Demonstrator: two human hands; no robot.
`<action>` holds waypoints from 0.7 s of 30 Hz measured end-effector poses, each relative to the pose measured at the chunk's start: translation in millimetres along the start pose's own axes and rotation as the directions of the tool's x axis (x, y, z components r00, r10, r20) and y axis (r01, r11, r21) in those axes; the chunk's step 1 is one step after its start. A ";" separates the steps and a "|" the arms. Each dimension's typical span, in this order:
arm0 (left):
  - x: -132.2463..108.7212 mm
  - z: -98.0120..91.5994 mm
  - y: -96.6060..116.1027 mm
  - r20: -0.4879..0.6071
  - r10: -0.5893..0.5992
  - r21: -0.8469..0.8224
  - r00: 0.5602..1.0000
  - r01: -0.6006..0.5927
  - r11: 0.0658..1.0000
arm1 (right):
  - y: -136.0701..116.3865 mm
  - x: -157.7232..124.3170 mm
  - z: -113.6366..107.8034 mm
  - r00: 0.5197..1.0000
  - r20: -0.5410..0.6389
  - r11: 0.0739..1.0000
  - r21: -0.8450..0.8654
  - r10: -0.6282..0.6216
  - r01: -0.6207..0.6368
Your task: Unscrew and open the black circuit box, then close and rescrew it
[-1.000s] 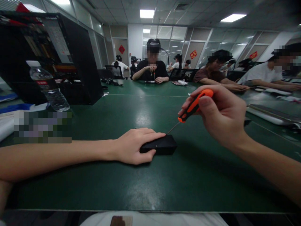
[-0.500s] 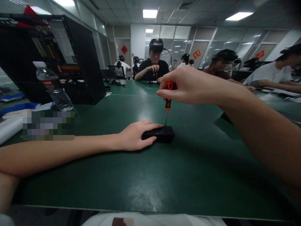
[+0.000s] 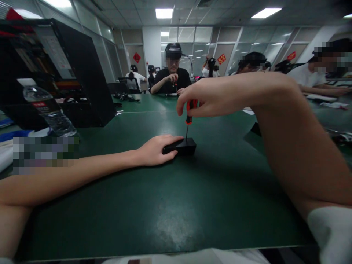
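Note:
A small black box-shaped device (image 3: 187, 147) lies on the green table, and my left hand (image 3: 156, 149) grips its left end, thumb along the near side and fingers over the far side. Above it, my right hand (image 3: 202, 97) is closed around the red and black handle of a screwdriver (image 3: 189, 119). The shaft stands nearly upright, its tip meeting the top of the black device near the middle. What the tip sits in is too small to make out.
At the left stand an open black computer case (image 3: 82, 80) and a tilted water bottle (image 3: 49, 110). Across the green table (image 3: 165, 205) sits a person in black (image 3: 172, 75), also holding a tool. Cables (image 3: 125, 97) lie at the far left; more people are seated at the right.
The camera view has shifted a little. My right wrist has bent and its forearm has swung up, the screwdriver staying on the device. My left hand keeps its hold.

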State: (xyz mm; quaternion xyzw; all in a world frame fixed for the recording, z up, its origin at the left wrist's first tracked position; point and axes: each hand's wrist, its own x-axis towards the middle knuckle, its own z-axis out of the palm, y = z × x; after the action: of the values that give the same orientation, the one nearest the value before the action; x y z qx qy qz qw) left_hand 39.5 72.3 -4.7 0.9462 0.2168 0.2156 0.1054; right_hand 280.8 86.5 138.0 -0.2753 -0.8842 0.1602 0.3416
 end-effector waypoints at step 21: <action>1.5 -0.7 2.7 -0.020 0.019 -0.039 1.000 -0.019 0.999 | -35.9 3.8 0.2 0.930 0.366 0.947 -0.311 0.045 0.076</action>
State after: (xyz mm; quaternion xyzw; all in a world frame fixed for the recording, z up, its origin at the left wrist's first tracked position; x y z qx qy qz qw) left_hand 41.3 70.6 -2.7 0.9438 0.2047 0.2302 0.1196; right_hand 264.8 60.1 156.8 -0.2849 -0.9488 0.0610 0.1219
